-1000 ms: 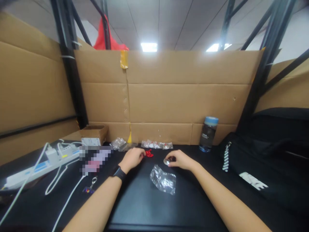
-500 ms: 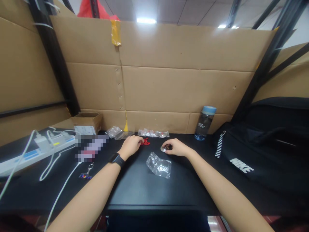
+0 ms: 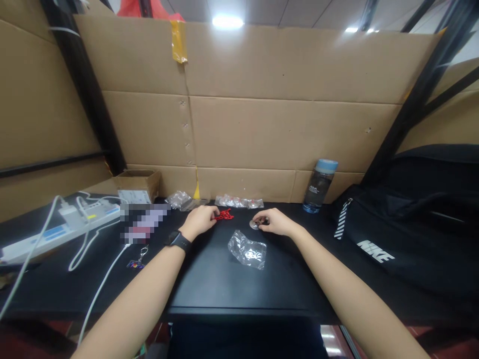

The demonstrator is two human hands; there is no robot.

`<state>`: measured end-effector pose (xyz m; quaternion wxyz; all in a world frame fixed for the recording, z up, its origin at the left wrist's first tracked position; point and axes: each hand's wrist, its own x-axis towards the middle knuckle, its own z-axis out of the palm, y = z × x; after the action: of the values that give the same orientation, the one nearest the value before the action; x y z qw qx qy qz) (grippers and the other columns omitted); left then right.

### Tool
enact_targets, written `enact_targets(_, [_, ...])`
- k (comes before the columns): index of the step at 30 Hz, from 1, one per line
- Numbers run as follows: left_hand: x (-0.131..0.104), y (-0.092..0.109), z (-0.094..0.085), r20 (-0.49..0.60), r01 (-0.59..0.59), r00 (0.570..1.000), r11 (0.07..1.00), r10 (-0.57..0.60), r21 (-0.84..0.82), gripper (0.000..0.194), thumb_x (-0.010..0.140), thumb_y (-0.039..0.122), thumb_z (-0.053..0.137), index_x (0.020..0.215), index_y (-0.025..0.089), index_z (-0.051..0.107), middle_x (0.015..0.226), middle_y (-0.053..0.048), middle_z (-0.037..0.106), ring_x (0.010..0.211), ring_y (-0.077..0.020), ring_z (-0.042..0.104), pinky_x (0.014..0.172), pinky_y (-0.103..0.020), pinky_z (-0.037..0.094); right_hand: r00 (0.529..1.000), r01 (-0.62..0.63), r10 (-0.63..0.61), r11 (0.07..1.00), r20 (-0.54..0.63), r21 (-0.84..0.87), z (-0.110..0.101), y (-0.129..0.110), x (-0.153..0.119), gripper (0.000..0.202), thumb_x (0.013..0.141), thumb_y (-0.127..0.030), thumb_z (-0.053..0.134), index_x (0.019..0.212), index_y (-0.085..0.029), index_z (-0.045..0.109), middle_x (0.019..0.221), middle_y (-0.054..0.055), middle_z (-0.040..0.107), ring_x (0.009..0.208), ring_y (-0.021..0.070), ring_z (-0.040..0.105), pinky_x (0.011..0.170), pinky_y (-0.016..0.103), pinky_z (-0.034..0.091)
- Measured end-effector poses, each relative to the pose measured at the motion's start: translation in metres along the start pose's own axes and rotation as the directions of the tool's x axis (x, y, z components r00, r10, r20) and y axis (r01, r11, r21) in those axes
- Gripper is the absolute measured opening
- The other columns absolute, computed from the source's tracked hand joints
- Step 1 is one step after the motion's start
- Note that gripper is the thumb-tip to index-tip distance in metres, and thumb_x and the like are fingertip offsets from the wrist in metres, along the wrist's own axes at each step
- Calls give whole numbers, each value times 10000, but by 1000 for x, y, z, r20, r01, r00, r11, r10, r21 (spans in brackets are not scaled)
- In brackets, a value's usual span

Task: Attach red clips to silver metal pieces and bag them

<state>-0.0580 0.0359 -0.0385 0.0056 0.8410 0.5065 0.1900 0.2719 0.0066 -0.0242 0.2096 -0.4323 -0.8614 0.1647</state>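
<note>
My left hand [image 3: 202, 219], with a dark watch on the wrist, is at the left end of a small bundle of red cord [image 3: 225, 215]. Its fingers are bent and pinched at the cord's edge. To the right, my right hand [image 3: 275, 221] has thumb and fingertips curled onto a small, round, shiny disc [image 3: 254, 225], metallic in look, lying on the black table [image 3: 209, 289]. The fingers cover part of the disc. Nearer to me, between the hands, lies a crumpled clear plastic bag [image 3: 247, 250].
Behind the hands lie clear plastic packets [image 3: 238, 202] along the cardboard wall [image 3: 243, 134]. A blue-capped bottle [image 3: 320, 187] and a black bag [image 3: 404, 234] stand right. On the left are a power strip [image 3: 48, 239], white cables, a blurred-out phone-like thing and a small carton [image 3: 139, 187].
My left hand has shifted slightly left, and more of the red cord shows beside its fingertips. The right hand stays at the disc. The whole view has tilted a little.
</note>
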Motion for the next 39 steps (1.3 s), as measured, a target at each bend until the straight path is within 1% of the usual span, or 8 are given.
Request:
enact_targets(8, [0, 0, -1, 28, 5, 1000, 999, -4, -35, 214, 817, 188, 655, 1010, 252, 724, 867, 6, 762, 789, -172, 686, 671, -238, 445, 999, -16, 13, 996, 32, 88, -3, -5, 0, 331, 738, -67, 630, 987, -201, 802, 926, 22, 804, 817, 174, 741, 799, 260, 548])
enact_targets(15, [-1, 2, -5, 42, -4, 999, 999, 6, -41, 237, 814, 146, 620, 1012, 239, 713, 847, 4, 759, 784, -171, 687, 685, -238, 455, 1000, -11, 8, 996, 30, 88, -3, -8, 0, 326, 786, -106, 635, 1057, -200, 790, 945, 27, 802, 820, 169, 736, 813, 266, 548])
enact_targets(19, [-1, -2, -5, 41, -17, 999, 998, 20, -67, 245, 814, 119, 612, 1010, 232, 705, 846, 6, 760, 780, -167, 690, 694, -235, 460, 1000, -18, 18, 999, 16, 42, -1, -4, 1, 284, 808, -146, 657, 1054, -203, 787, 941, 36, 798, 827, 182, 730, 804, 274, 543])
enact_targets(23, [1, -4, 0, 50, -64, 996, 982, 74, -178, 239, 824, 119, 600, 1012, 227, 698, 853, 5, 757, 772, -156, 691, 708, -224, 480, 999, 1, -3, 998, -34, -66, 1, 0, 2, 339, 780, -228, 741, 1117, -231, 774, 1091, 44, 782, 958, 225, 721, 877, 310, 526])
enact_targets(25, [2, -2, 3, 58, -91, 993, 970, 107, -226, 227, 835, 135, 604, 1024, 221, 696, 859, 0, 756, 780, -156, 695, 713, -222, 487, 1000, -2, 1, 997, -10, -79, 1, 1, 1, 382, 780, -268, 762, 1161, -246, 761, 1154, 44, 768, 1017, 240, 713, 918, 322, 516])
enact_targets(28, [2, 5, 5, 74, -108, 989, 962, 130, -250, 206, 841, 169, 623, 1029, 213, 696, 867, -8, 754, 788, -160, 699, 706, -226, 485, 999, -15, 18, 997, 48, -76, 1, 2, 0, 371, 804, -286, 748, 1174, -251, 754, 1109, 32, 776, 972, 228, 719, 894, 313, 519])
enact_targets(32, [1, 13, 3, 91, -102, 988, 970, 125, -222, 186, 823, 229, 674, 1004, 207, 713, 888, -23, 748, 787, -170, 691, 689, -236, 476, 999, -17, 19, 999, 48, -47, 3, 3, 1, 336, 814, -267, 741, 1148, -236, 758, 1056, 30, 779, 932, 211, 717, 881, 302, 520])
enact_targets(39, [-1, 17, -4, 97, -40, 994, 997, 45, -61, 131, 837, 303, 704, 929, 222, 751, 918, -34, 760, 795, -180, 681, 672, -244, 460, 999, -38, 39, 997, 15, -61, 9, 4, 5, 350, 786, -259, 772, 1133, -221, 751, 1038, 51, 760, 936, 214, 697, 863, 309, 510])
